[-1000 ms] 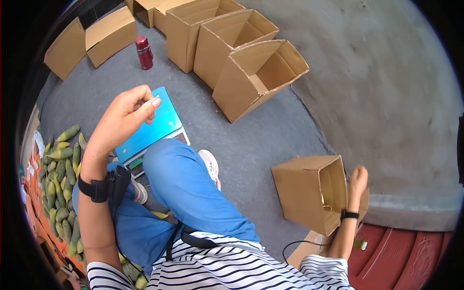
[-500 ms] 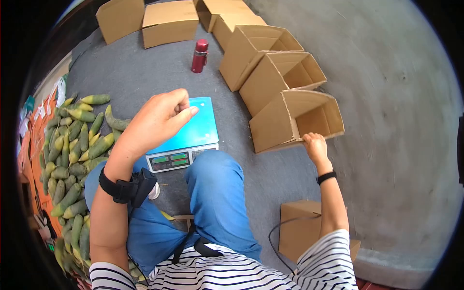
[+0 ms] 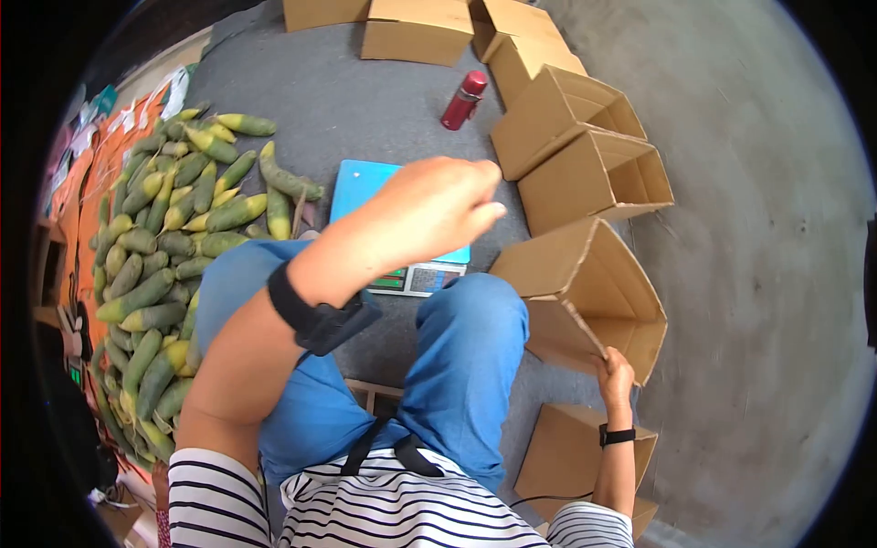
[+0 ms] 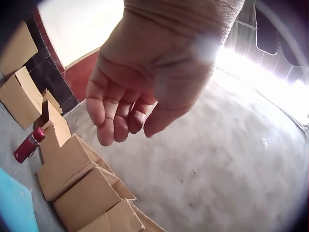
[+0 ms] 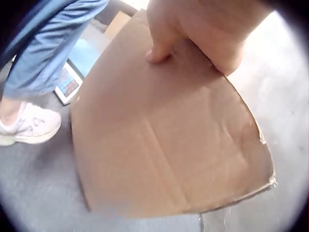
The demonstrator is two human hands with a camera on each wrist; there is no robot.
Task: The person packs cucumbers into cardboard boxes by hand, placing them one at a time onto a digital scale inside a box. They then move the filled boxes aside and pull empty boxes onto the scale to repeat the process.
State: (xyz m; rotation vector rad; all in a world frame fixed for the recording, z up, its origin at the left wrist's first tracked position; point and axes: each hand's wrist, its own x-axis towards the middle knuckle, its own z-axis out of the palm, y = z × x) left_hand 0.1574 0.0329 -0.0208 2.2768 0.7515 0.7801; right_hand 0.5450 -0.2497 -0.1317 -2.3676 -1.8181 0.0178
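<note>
My right hand (image 3: 615, 379) pinches the open rim of a cardboard box (image 3: 546, 331), its thumb on the outer wall in the right wrist view. The box's opening faces right, toward the grey wall. My left hand (image 3: 448, 208) is in the air over a digital scale with a blue top (image 3: 359, 190), covering part of it. In the left wrist view the fingers (image 4: 112, 128) are loosely bent and hold nothing. Two more open boxes (image 3: 571, 187) stand just beyond the gripped one, and another box (image 3: 559, 457) lies behind it, close to my right forearm.
A big heap of green radishes (image 3: 151, 297) lies on an orange sheet (image 3: 91, 196) at the left. Past the scale stands a red thermos flask (image 3: 464, 102). Further boxes (image 3: 417, 36) line the back, and a rough grey wall (image 3: 749, 274) closes the right side.
My right hand has come from the rear box to the nearest box of the row, gripped its rim and drawn it closer, apart from the others. My left hand has moved right across the scale.
</note>
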